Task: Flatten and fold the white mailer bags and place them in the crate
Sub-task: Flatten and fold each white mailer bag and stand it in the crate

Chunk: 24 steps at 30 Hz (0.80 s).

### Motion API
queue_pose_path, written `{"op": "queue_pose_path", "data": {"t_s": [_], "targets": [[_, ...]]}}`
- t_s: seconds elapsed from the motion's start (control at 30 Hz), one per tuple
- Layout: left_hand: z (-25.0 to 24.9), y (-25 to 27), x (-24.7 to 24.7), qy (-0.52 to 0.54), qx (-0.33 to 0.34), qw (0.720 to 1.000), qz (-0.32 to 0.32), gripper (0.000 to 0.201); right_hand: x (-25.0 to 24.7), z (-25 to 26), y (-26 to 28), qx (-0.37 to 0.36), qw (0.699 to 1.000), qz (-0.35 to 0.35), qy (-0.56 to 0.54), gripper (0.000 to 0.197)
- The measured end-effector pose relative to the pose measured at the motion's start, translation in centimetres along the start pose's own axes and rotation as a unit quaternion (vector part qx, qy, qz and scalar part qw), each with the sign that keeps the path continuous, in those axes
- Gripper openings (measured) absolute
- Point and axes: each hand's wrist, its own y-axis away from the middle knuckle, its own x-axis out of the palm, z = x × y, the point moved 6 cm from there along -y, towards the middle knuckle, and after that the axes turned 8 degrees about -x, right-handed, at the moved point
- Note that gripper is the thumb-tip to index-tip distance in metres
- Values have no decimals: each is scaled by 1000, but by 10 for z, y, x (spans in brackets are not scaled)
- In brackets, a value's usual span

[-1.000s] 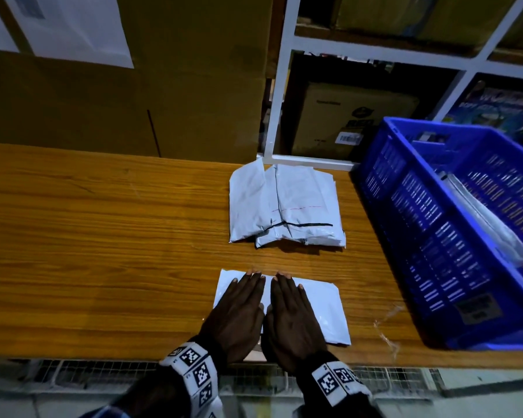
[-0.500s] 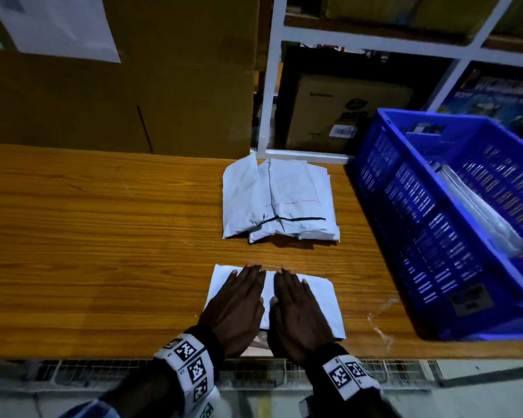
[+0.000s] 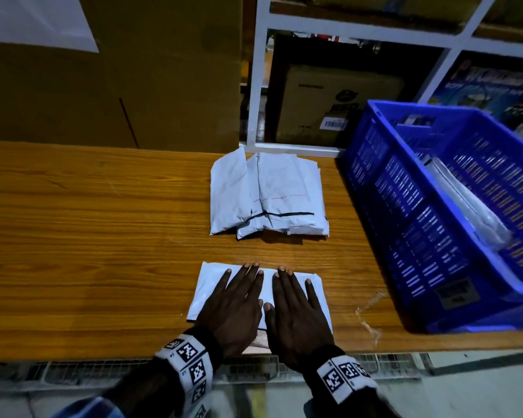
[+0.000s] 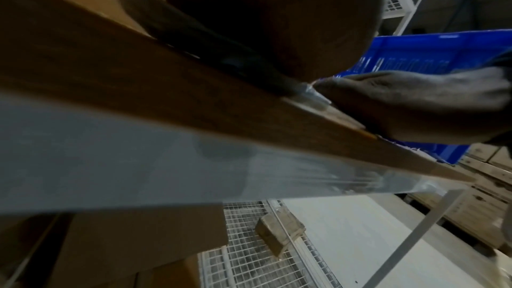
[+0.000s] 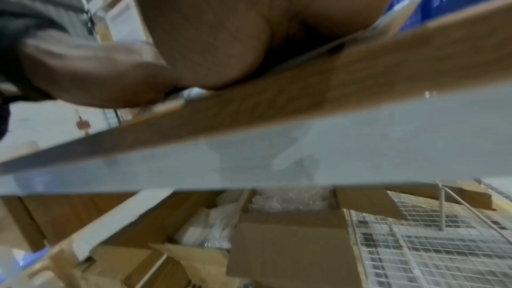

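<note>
A white mailer bag point(image 3: 207, 285) lies flat near the front edge of the wooden table point(image 3: 88, 236). Both hands press down on it side by side, fingers straight: my left hand point(image 3: 234, 300) on its left half, my right hand point(image 3: 293, 306) on its right half. Behind them sits a stack of folded white mailer bags point(image 3: 269, 194). The blue crate point(image 3: 453, 206) stands at the right with a pale bag point(image 3: 465, 203) leaning inside. In the wrist views only the heel of each palm shows against the table edge point(image 4: 194, 104) point(image 5: 304, 95).
Large cardboard boxes point(image 3: 103, 70) stand behind the table at the left. White shelving point(image 3: 257, 86) with a carton is behind the stack. Clear tape scraps point(image 3: 366, 312) lie by the crate's near corner. Wire mesh and boxes sit below the table edge point(image 5: 291, 238).
Both hands have stayed flat on the bag and spread slightly apart, with the fingers fanned a little wider. The bag, stack and crate have not moved.
</note>
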Motion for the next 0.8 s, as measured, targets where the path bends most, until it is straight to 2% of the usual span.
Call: {"op": "queue_pose_path", "data": {"t_s": [0.1, 0.23, 0.3, 0.6, 0.8], "targets": [[-2, -4, -1, -26, 18, 999, 9, 56, -6, -5, -2, -7, 1000, -4, -18, 63], [-12, -10, -7, 12, 6, 1000, 17, 62, -10, -24, -3, 38, 999, -2, -21, 69], [-21, -12, -5, 8, 12, 1000, 20, 59, -8, -31, -1, 38, 999, 13, -4, 69], [-26, -10, 6, -8, 28, 999, 44, 61, -3, -31, 11, 22, 999, -48, -9, 58], [-23, -13, 4, -5, 29, 999, 42, 57, -3, -33, 8, 33, 999, -10, -8, 64]]}}
